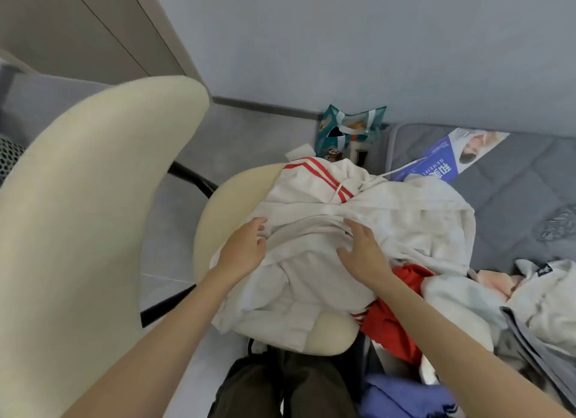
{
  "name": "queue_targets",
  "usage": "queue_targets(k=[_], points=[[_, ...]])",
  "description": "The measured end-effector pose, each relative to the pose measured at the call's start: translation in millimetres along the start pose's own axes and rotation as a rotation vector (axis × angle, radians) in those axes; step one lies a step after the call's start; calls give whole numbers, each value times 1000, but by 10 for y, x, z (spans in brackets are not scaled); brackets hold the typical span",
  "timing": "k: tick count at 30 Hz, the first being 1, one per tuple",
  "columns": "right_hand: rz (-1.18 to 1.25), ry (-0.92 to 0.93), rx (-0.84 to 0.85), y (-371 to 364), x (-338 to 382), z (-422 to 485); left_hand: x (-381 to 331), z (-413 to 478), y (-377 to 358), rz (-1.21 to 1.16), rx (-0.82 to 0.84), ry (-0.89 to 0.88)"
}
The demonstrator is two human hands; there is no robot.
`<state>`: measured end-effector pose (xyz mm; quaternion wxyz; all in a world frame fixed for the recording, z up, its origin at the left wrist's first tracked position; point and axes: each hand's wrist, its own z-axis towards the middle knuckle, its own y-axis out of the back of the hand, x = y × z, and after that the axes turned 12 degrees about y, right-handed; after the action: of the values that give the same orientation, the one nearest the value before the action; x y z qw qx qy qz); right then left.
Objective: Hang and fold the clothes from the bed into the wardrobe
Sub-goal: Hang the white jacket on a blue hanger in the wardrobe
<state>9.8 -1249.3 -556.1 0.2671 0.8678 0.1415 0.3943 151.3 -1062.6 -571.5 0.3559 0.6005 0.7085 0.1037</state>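
Hiding much of the chair seat (225,199), the white garment (314,280) underlies both hands (244,250) (364,253).

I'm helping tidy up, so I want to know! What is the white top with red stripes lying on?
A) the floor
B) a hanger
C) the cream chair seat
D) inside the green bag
C: the white top is spread over the cream chair seat, with the left hand and the right hand resting on it.

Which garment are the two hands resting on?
The white garment with red stripes, spread on the cream chair seat. Left hand and right hand lie on it; the red garment lies beside it.
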Motion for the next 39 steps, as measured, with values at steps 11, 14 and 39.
queue_targets(k=[11,14,39], points=[[-2,46,-30,-267,-383,364,587,382,-524,-4,-146,31],[56,75,148,-198,-347,193,560,380,-558,-6,-193,42],[-44,233,-347,184,-140,8,230,-268,-323,390,-193,-285]])
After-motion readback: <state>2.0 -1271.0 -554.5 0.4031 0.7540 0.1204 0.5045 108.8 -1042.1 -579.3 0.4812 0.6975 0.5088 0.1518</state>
